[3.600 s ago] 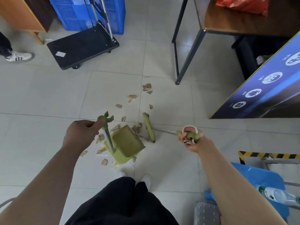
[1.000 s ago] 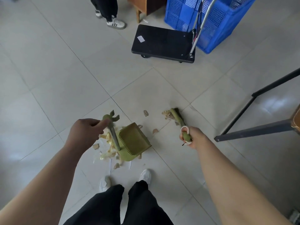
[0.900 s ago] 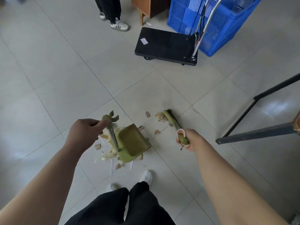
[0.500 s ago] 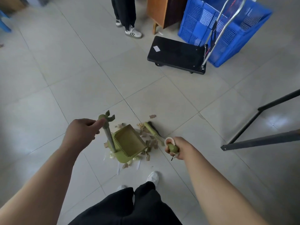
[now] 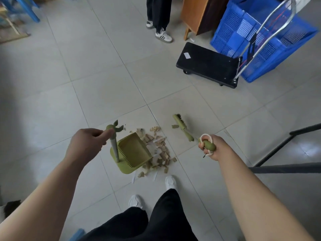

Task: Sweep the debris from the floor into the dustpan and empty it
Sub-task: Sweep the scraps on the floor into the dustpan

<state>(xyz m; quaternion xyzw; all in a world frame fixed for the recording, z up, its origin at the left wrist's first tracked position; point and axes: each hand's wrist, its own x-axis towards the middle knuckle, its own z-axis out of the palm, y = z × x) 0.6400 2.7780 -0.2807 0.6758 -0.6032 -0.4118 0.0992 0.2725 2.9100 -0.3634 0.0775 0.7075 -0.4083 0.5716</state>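
Two hands: my left hand (image 5: 86, 145) pinches the dustpan (image 5: 134, 153) handle's top; my right hand (image 5: 214, 147) is fisted round the broom (image 5: 181, 125) handle.
Debris: cardboard scraps (image 5: 160, 148) lie heaped against the dustpan's open lip.
Risk: a hard stroke could scatter them past my lightly held dustpan, or skid it.

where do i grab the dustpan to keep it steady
The top of its upright handle, from above and behind. The pole rises from the back edge of the dustpan, so the left hand gripping there is clear of the mouth facing the debris.
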